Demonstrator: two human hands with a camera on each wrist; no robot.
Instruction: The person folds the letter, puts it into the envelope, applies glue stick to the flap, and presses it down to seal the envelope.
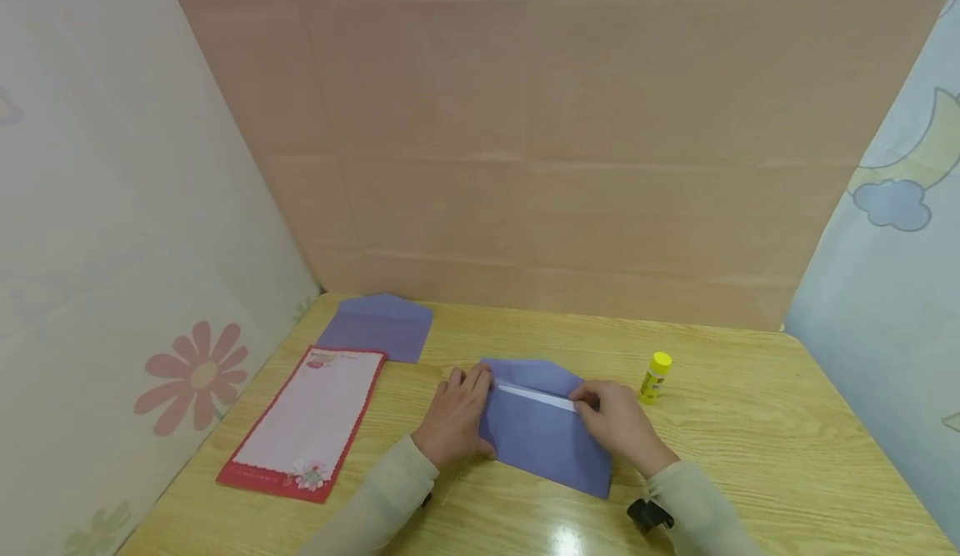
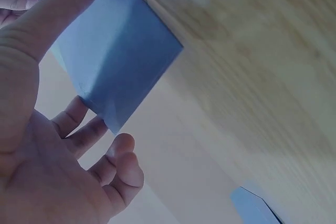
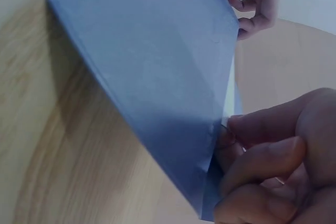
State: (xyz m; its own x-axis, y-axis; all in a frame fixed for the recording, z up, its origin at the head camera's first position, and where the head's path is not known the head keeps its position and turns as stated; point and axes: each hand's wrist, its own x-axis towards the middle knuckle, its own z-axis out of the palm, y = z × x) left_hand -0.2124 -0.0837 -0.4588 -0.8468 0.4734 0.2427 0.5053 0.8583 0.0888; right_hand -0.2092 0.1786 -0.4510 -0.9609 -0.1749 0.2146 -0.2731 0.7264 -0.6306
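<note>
A purple envelope (image 1: 543, 439) is held tilted, its flap (image 1: 536, 373) raised at the back. From its mouth a narrow strip of white paper (image 1: 536, 397) shows; the rest of the paper is hidden inside. My left hand (image 1: 456, 418) grips the envelope's left end, the thumb across the front and some fingertips at the upper edge, as the left wrist view shows. At the right end of the mouth, my right hand (image 1: 617, 424) pinches the white paper with thumb and fingers. In the right wrist view, these fingertips (image 3: 239, 121) are partly hidden by the envelope's edge.
A yellow glue stick (image 1: 655, 378) stands upright, capped, to the right of the envelope. On the left lies a red-bordered sheet of letter paper (image 1: 311, 414). A second purple envelope (image 1: 378, 331) lies behind it near the back wall (image 1: 562, 164).
</note>
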